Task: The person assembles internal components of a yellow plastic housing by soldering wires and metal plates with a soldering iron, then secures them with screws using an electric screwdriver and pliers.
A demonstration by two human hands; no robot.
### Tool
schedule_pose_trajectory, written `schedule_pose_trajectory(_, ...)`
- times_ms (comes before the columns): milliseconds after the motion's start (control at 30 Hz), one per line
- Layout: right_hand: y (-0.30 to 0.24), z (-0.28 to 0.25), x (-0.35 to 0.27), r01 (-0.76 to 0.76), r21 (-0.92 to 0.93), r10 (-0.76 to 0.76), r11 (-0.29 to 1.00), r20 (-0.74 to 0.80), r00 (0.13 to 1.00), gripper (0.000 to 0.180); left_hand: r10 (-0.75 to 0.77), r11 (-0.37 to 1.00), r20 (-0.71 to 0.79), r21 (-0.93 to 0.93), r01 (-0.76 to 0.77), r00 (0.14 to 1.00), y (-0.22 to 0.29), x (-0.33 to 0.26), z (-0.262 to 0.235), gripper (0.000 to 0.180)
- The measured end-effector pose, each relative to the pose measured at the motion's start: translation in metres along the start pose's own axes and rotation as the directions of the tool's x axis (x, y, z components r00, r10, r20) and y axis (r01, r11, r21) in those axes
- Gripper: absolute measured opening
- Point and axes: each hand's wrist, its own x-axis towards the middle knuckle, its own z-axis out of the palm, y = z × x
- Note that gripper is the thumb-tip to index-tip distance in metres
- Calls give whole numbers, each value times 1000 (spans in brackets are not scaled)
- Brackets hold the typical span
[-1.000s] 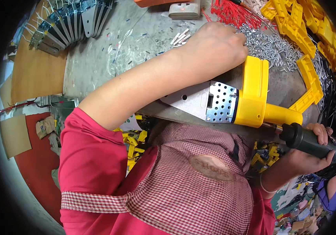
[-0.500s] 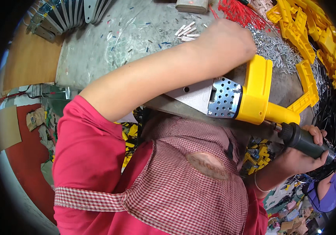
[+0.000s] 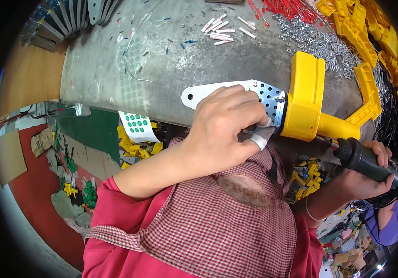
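Note:
A yellow-handled tool (image 3: 306, 99) lies at the edge of the grey workbench. Its perforated metal collar (image 3: 269, 99) joins a flat silver plate (image 3: 198, 94) with a hole in its end. My left hand (image 3: 229, 127) reaches over the plate, fingers curled and thumb pinched at the collar's lower edge; white tape wraps its fingertips. What sits in that pinch is hidden. My right hand (image 3: 370, 178) wraps around a dark power screwdriver (image 3: 363, 160), whose shaft points up-left toward the underside of the yellow housing. Whether its tip touches a screw cannot be seen.
Loose screws (image 3: 333, 53), red wires (image 3: 289, 10) and yellow plastic shells (image 3: 370, 88) crowd the far right. Black cables (image 3: 396, 134) hang at the right edge. White sleeves (image 3: 220, 32) lie mid-bench. Metal plates (image 3: 73, 18) stand far left. A person in purple (image 3: 387, 222) sits lower right.
My left hand has come back from the loose screws to the lower side of the perforated collar. The right hand keeps the screwdriver in nearly the same place.

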Motion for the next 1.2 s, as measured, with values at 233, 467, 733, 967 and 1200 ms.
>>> schedule_pose_trajectory(233, 4, -1, -2, -13, 59, 13, 998, 6, 1000, 36, 90, 995, 25, -56, -88, 996, -9, 1, 2, 20)
schedule_pose_trajectory(467, 4, -2, -2, 6, 35, -5, 999, -35, 999, 38, 37, 998, 95, -63, -31, 995, -13, 3, -7, 19)
schedule_pose_trajectory(733, 10, 14, -5, 28, 142, -32, 989, 28, 999, 38, 131, 985, 208, -138, -103, 969, -9, 16, -13, 14)
schedule_pose_trajectory(967, 26, 13, -16, 126, 19, -123, 992, -119, 985, 40, 52, 997, 233, -71, -36, 971, -9, 17, -6, 12)
schedule_pose_trajectory(1200, -10, 43, -5, 13, -437, -131, 899, -241, 962, 47, -271, 941, 136, -170, 292, 953, -5, 3, -18, 28)
